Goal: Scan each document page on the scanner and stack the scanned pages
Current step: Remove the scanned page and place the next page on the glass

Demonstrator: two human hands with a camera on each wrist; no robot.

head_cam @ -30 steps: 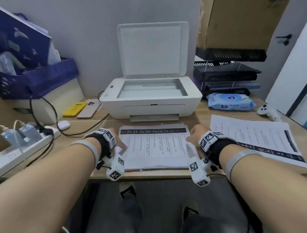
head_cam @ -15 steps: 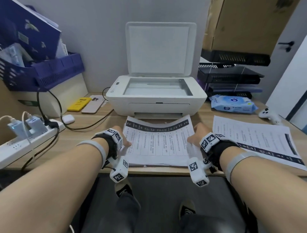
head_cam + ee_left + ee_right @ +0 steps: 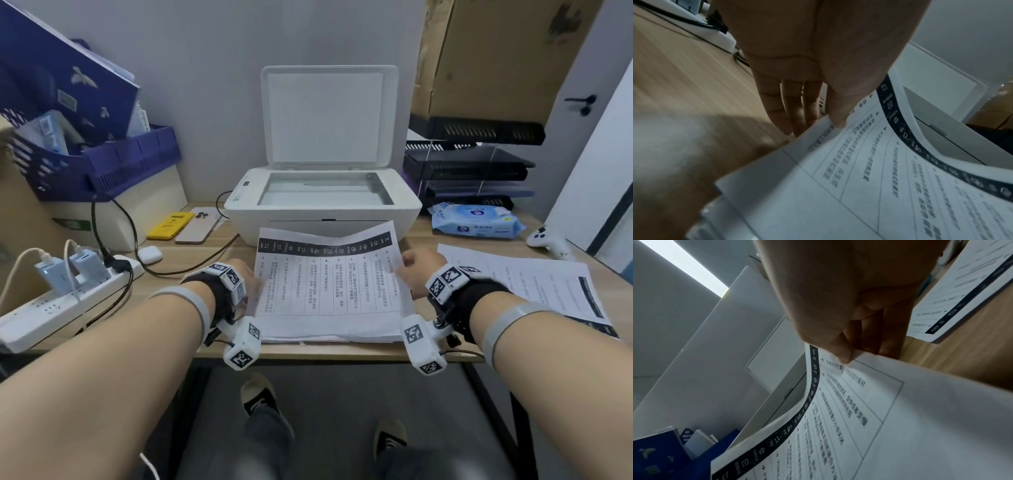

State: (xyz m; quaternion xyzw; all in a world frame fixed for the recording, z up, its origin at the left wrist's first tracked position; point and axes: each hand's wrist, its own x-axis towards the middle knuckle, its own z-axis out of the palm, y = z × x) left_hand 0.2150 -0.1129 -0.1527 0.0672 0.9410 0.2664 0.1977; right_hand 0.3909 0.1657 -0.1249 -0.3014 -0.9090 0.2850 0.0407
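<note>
step: lifting top page [image 3: 329,281] | left hand [image 3: 251,279] and right hand [image 3: 416,270] each pinch a side edge | scanner [image 3: 322,202] at 12 o'clock — lid up, glass bare | scanned pile [image 3: 534,284] at 3 o'clock — more left underneath

Far left, a purple plastic basket [image 3: 113,168] holds a dark blue book with white birds [image 3: 65,85]. Nearer lies a white power strip [image 3: 51,305] with plugged chargers. A yellow phone [image 3: 170,224] lies beside a pale pink phone [image 3: 198,229]; a white earbud case [image 3: 149,255] is near them. Far right: stacked black letter trays [image 3: 469,164], a blue wet-wipe pack [image 3: 474,222], a white controller [image 3: 548,241].
</note>
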